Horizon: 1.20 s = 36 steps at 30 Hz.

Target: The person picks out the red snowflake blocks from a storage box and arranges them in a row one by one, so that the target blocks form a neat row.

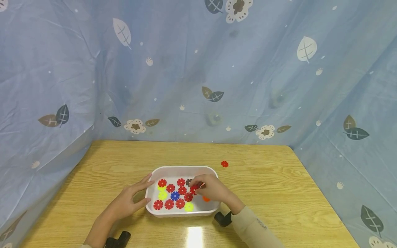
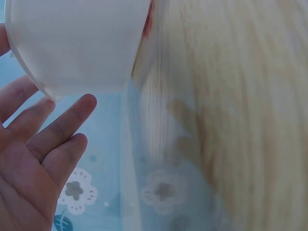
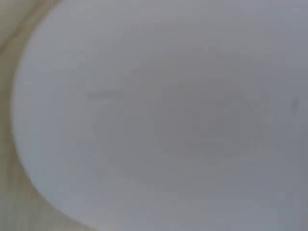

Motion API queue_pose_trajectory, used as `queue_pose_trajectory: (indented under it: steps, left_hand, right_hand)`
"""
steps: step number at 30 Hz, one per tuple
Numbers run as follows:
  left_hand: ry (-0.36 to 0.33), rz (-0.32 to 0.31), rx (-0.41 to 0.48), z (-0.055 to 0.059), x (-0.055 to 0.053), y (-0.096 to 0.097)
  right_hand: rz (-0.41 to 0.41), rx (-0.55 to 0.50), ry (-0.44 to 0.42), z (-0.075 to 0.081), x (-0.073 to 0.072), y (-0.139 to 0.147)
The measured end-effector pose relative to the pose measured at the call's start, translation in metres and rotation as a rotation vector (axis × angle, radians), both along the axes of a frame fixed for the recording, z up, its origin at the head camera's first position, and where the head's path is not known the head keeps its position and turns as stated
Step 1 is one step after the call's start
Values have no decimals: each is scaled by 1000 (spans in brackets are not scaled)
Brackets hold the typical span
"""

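Note:
A white plastic tub (image 1: 186, 214) stands on the table with several notched, flower-shaped plastic discs inside: red, yellow, one blue (image 1: 175, 196), one black (image 1: 188, 182) and one orange (image 1: 206, 199). My left hand (image 1: 131, 198) rests against the tub's left end, fingers spread and fairly straight, with fingertips at the rim. In the left wrist view its fingers (image 2: 67, 120) lie beside the white wall. My right hand (image 1: 212, 188) reaches into the tub's right half, thumb and index finger curled together at a red disc (image 1: 193, 189). Its palm side is hidden, and dark red shows beneath it.
One red disc (image 1: 224, 164) lies alone on the wooden table (image 1: 263, 193), behind the tub's right corner. Blue patterned cloth (image 1: 186, 75) hangs behind the table and along both sides. The right wrist view shows only the tub's blurred white wall (image 3: 159, 115) and some table.

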State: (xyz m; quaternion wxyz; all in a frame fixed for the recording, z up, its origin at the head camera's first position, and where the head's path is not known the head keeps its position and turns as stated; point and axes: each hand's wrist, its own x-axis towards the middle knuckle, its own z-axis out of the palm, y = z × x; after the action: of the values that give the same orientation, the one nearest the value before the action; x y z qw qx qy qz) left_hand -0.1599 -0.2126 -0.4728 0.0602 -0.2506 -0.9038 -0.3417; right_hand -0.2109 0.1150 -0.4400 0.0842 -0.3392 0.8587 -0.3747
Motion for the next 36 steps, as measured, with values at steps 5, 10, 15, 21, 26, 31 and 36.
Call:
queue_pose_trajectory:
  steps: [5,10,15,21,26,31,36]
  left_hand:
    - [8,1,-2,1,1,0]
    - [10,5,-2,0,1,1]
    - [8,8,0,2,2,2]
    - [5,11,-7,2,3,2]
    - [5,12,-10,1,4,2]
    - [8,14,-15,0,4,3]
    - [6,16,-18,0,4,2]
  right_hand:
    - [-93,-150,-55,14,-3,17]
    - [-267,-284,-91,20,-9,41]
    - [-427,-407,-134,5,-26,68]
    - [-594,-515,-209,-14,-42,94]
    - [-718,-482,-221,-30,-56,109]
    - [-786,-445,-252,-43,-68,116]
    - [-800,-480,-253,-50,-75,118]
